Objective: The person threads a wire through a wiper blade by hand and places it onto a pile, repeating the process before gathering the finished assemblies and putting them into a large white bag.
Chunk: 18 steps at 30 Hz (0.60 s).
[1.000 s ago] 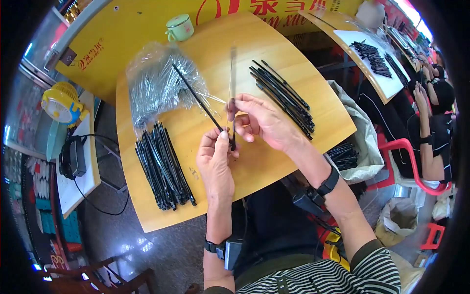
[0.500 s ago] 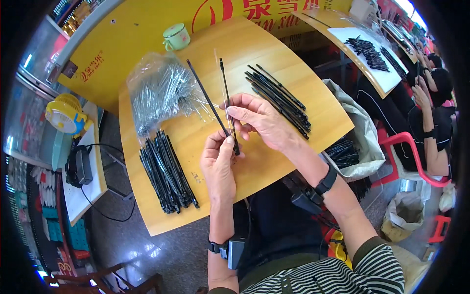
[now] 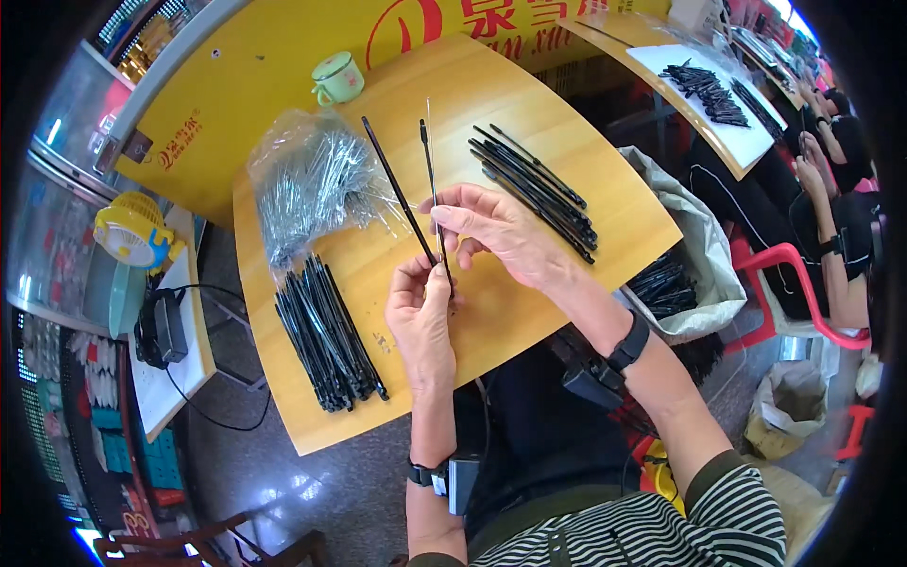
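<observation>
Left fingers [image 3: 427, 276]: pinched one black rod [image 3: 397, 189].
Right fingers [image 3: 452, 219]: gripped a second rod [image 3: 430, 170].
Done: pile [image 3: 539, 184].
Left: pile [image 3: 326, 335].

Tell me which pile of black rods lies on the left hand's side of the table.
The bundle of black rods near the table's front-left edge, below the clear bag of thin metal wires; the other pile lies beyond the right hand.

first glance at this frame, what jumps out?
The two hands at mid-table: the left hand pinches a thin black rod and the right hand a second black rod, both rods pointing away from the person. Flanking them on the wooden table lie a bundle of black rods at left and another pile at right. A clear bag of thin metal wires sits at the far left.
</observation>
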Tool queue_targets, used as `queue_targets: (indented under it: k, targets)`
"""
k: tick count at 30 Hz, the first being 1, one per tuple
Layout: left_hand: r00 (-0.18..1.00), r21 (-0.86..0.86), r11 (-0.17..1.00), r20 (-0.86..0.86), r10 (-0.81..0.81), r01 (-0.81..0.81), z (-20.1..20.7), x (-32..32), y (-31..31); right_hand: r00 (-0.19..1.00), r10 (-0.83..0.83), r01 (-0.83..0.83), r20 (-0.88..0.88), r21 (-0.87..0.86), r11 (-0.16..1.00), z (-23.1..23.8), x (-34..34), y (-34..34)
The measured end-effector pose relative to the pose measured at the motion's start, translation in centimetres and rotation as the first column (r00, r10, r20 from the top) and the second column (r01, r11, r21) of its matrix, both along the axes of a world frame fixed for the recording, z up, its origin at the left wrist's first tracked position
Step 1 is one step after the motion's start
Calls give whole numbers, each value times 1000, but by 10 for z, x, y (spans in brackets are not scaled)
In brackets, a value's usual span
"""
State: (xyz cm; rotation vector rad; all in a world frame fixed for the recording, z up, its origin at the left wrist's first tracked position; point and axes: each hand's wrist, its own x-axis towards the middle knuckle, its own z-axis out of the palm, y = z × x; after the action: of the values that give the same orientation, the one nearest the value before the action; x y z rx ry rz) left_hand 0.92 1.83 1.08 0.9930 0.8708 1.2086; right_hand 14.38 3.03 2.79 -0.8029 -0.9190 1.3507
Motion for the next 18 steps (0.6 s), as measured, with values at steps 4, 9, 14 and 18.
queue_targets:
  k: [4, 9, 14, 18]
  targets:
    - [998, 12, 1000, -68, 8, -7, 2, 1, -1, 999, -7, 6, 32, 34, 999, -6, 3, 2]
    - [990, 70, 997, -130, 51, -42, 3, 1, -1, 1000, -25, 25, 11, 22, 999, -5, 1, 2]
    - [977, 138, 989, -194, 87, -61, -2, 2, -2, 1000, -25, 25, 5, 11, 1000, -4, 3, 0]
    - [960, 157, 985, -258, 107, -68, -2, 3, -2, 999, -36, 36, 27, 11, 999, -7, 3, 1]
